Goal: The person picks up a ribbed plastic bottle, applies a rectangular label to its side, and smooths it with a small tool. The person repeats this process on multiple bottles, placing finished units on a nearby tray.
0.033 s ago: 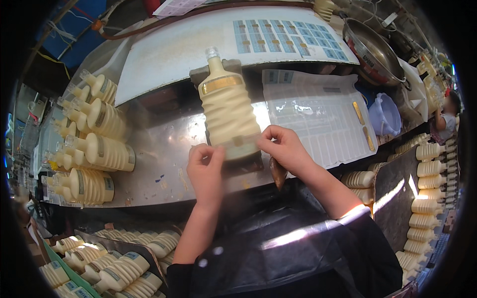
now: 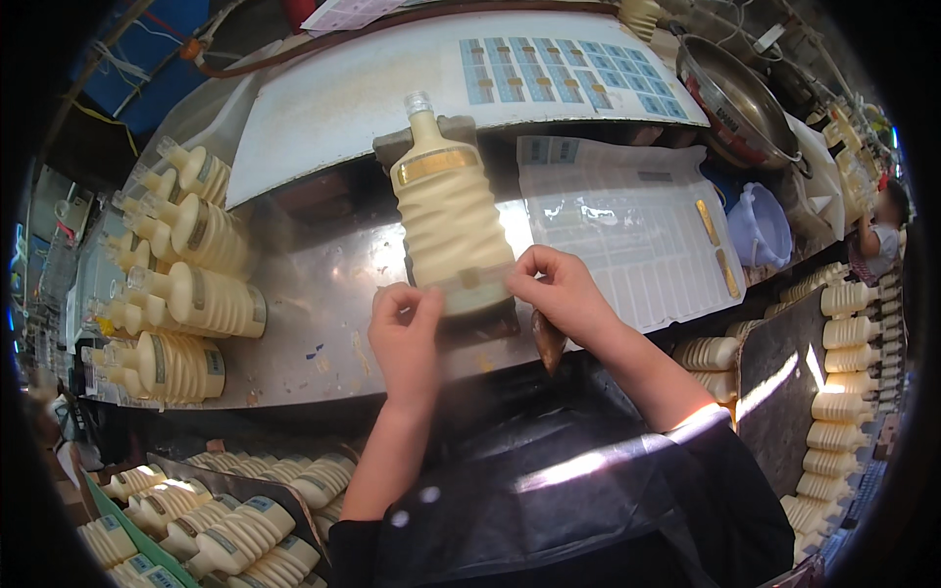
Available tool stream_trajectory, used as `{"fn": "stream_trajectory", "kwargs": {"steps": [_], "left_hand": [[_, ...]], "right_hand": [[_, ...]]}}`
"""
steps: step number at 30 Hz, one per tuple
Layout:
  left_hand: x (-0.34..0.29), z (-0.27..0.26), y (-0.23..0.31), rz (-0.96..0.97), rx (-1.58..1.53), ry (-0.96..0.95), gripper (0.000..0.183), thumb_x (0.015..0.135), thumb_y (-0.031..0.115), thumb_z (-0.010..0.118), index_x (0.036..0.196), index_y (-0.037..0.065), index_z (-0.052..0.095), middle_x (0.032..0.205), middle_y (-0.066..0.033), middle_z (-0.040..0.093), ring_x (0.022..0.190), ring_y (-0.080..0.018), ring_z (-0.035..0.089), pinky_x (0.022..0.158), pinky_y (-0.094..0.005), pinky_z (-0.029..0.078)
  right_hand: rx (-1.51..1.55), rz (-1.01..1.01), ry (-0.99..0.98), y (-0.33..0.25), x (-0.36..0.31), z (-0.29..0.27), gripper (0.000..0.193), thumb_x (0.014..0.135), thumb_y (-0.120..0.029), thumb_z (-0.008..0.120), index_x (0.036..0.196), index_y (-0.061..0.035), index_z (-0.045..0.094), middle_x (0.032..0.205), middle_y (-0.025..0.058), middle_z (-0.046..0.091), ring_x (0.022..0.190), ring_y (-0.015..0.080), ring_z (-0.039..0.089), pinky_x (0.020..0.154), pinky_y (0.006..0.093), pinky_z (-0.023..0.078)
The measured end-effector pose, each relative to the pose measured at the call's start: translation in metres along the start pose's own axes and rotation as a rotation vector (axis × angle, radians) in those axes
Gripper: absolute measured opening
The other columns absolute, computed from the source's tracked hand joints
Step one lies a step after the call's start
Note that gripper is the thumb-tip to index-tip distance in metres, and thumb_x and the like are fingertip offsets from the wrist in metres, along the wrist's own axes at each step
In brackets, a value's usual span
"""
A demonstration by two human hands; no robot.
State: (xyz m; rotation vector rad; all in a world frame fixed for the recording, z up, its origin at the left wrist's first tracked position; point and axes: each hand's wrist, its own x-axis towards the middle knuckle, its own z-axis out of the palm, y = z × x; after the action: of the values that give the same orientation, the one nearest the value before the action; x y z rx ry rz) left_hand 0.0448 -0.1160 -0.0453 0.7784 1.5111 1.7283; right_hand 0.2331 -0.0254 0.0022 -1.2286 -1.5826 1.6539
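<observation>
A cream bottle (image 2: 446,216) with a wavy, ribbed body, a clear neck and a gold band lies on its back in front of me, neck pointing away on a dark grey rest (image 2: 457,129). Across its lower end runs a thin, see-through label (image 2: 480,281) with a small brownish square. At the label's left end, my left hand (image 2: 404,323) is closed in a pinch. My right hand (image 2: 559,289) pinches the opposite end. Beneath the right palm juts a brown, pointed, blade-like piece (image 2: 548,343); how it is held is hidden.
Cream bottles (image 2: 201,299) lie stacked at the left of the metal table (image 2: 323,367). A white board (image 2: 343,108) carries blue labels; a clear label sheet (image 2: 618,235) lies at right beside a lilac bucket (image 2: 760,225) and a metal pan (image 2: 735,103). Boxed bottles (image 2: 240,534) stand below. Another person (image 2: 882,230) is far right.
</observation>
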Motion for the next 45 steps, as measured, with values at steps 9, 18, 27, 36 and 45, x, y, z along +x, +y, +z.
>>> {"fn": "stream_trajectory", "kwargs": {"steps": [9,18,27,36,45], "left_hand": [[0.001,0.006,0.006,-0.073,-0.264,-0.048,0.031,0.106,0.011,0.055,0.135,0.0,0.054,0.121,-0.0057,0.061,0.099,-0.0097,0.056,0.09,-0.0247,0.046],[0.0,0.02,0.003,-0.032,-0.158,-0.03,0.047,0.098,0.012,0.068,0.137,0.0,0.046,0.115,-0.0053,0.057,0.1,-0.0099,0.055,0.089,-0.0263,0.048],[0.0,0.02,0.003,-0.039,-0.164,-0.018,0.047,0.096,0.012,0.07,0.136,0.0,0.047,0.114,-0.0051,0.054,0.099,-0.0098,0.053,0.089,-0.0265,0.048],[-0.001,0.02,0.002,-0.041,-0.178,-0.018,0.047,0.096,0.009,0.069,0.136,0.0,0.046,0.118,-0.0063,0.055,0.104,-0.0114,0.054,0.092,-0.0284,0.048],[0.001,0.013,-0.003,-0.03,-0.287,-0.039,0.042,0.1,0.011,0.064,0.138,-0.001,0.048,0.126,-0.0091,0.057,0.114,-0.0144,0.055,0.101,-0.0308,0.046]], "right_hand": [[0.05,0.017,-0.034,0.012,0.009,-0.016,0.039,0.1,-0.019,0.063,0.134,-0.004,0.056,0.092,-0.0017,0.057,0.07,0.005,0.054,0.063,0.0216,0.044],[-0.055,0.002,0.0,0.018,0.014,0.0,0.057,0.092,-0.029,0.074,0.14,-0.0025,0.059,0.086,0.0053,0.067,0.078,0.0121,0.063,0.071,0.0286,0.053],[0.004,0.001,0.011,0.02,0.015,0.002,0.055,0.092,-0.027,0.075,0.138,-0.0023,0.06,0.083,0.0034,0.066,0.075,0.0105,0.062,0.069,0.0275,0.052],[-0.003,0.009,0.005,0.019,0.014,0.003,0.056,0.094,-0.023,0.075,0.139,0.0032,0.056,0.086,-0.0018,0.059,0.076,0.005,0.053,0.067,0.0221,0.045],[0.167,0.063,-0.093,0.011,0.014,-0.004,0.053,0.095,-0.025,0.072,0.141,-0.0025,0.057,0.089,0.0056,0.069,0.079,0.0105,0.065,0.07,0.0275,0.054]]}}
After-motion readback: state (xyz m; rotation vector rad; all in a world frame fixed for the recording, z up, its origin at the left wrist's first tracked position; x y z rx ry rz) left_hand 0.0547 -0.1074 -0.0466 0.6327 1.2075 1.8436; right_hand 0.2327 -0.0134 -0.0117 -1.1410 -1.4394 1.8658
